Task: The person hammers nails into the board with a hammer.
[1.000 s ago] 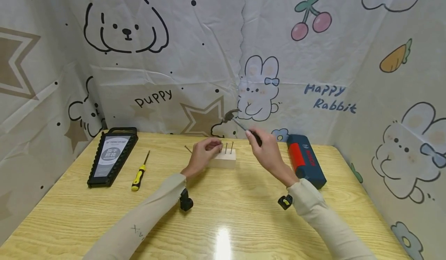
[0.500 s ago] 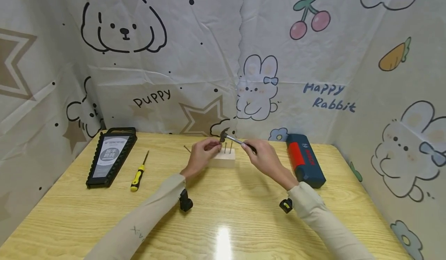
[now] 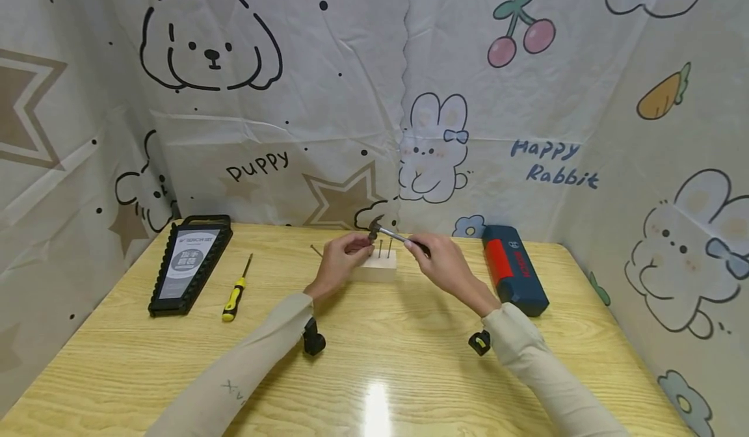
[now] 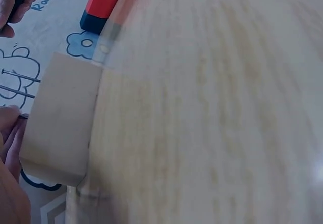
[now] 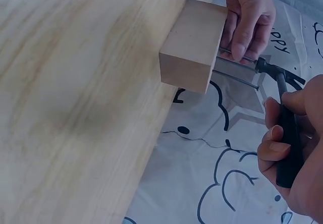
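A pale wooden block [image 3: 377,272] stands on the table with two upright nails [image 3: 389,249] visible beside my left fingers. My left hand [image 3: 338,261] is at the block's left part, thumb and fingertips pinching another nail, mostly covered by the fingers. In my right hand [image 3: 446,266] is a claw hammer [image 3: 398,236], gripped by its black handle [image 5: 288,148]. The hammer head [image 5: 270,68] is right at the top of the pinched nail in the right wrist view; whether they touch, I cannot tell. The left wrist view shows the block [image 4: 60,118] and nails [image 4: 21,76] sideways.
One loose nail [image 3: 316,250] lies left of my left hand, partly hidden. Farther left are a yellow-black screwdriver [image 3: 235,294] and a black wrench holder [image 3: 188,264]. A blue-red Bosch case [image 3: 515,271] lies at right. Printed cloth walls [image 3: 328,112] enclose the table.
The right hand has brought the hammer down from a raised position to just above the left fingertips. Over the last half second it has barely moved. The left hand stays at the block.
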### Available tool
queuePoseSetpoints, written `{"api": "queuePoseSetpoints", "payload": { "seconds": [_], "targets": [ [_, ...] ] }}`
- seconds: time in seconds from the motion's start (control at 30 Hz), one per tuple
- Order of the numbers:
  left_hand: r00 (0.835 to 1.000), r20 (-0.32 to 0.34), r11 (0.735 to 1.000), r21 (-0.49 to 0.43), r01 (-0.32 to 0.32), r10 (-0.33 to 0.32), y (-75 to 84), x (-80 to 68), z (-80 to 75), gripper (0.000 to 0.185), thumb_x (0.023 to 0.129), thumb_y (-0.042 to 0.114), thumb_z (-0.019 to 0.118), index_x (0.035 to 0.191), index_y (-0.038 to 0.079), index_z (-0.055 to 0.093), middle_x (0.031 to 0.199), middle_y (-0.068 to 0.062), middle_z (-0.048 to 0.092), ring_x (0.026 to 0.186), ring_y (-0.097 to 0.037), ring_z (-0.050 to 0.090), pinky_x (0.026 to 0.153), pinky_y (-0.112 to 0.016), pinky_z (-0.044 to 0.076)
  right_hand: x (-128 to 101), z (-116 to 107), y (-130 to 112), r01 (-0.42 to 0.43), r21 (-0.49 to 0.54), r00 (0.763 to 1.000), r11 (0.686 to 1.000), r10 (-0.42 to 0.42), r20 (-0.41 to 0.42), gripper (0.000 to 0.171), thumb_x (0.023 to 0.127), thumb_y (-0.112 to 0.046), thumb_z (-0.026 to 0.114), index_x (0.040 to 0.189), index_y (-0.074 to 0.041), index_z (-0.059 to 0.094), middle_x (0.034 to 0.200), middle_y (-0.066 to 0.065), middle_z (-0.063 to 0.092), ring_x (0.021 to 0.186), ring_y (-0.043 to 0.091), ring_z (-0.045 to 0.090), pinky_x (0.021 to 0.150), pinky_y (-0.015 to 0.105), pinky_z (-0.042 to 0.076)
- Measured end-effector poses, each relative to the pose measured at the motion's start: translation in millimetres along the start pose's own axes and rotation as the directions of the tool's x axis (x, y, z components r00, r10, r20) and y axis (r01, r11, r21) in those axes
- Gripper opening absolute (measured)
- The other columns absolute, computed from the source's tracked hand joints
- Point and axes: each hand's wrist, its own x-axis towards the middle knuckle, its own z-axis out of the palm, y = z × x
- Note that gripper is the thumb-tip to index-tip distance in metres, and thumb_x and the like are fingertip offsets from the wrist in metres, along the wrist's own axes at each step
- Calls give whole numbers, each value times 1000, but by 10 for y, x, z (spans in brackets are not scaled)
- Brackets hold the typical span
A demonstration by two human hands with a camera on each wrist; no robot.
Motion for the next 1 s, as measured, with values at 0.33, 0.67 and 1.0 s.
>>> {"api": "queuePoseSetpoints", "payload": {
  "seconds": [0.33,0.67,1.0],
  "targets": [
    [999,31,996,-78,32,-29,-11,8,13,23,96,1,75,118,-5,73,116,-21,76,107,-33,75,90,-24,61,67,-182,-40,36,61,995,997,-30,-96,17,106,-16,64,96,-6,74,67,0,54,56,13,45,53,29,38],
    [1000,11,993,-113,16,-15,-27,13,19,24,95,-2,74,119,-8,72,114,-25,76,107,-38,75,89,-23,61,-90,92,-17,21,43,997,999,-17,-81,18,107,-16,62,104,-5,76,81,4,66,62,11,49,56,28,43],
    [1000,5,996,-85,28,-27,-9,15,27,23,96,-1,74,117,-8,73,114,-22,76,107,-35,75,89,-21,61,-21,9,-71,20,-17,999,1000,-21,-48,15,105,-17,66,97,-7,75,71,0,57,57,11,44,53,27,38]
  ]
}}
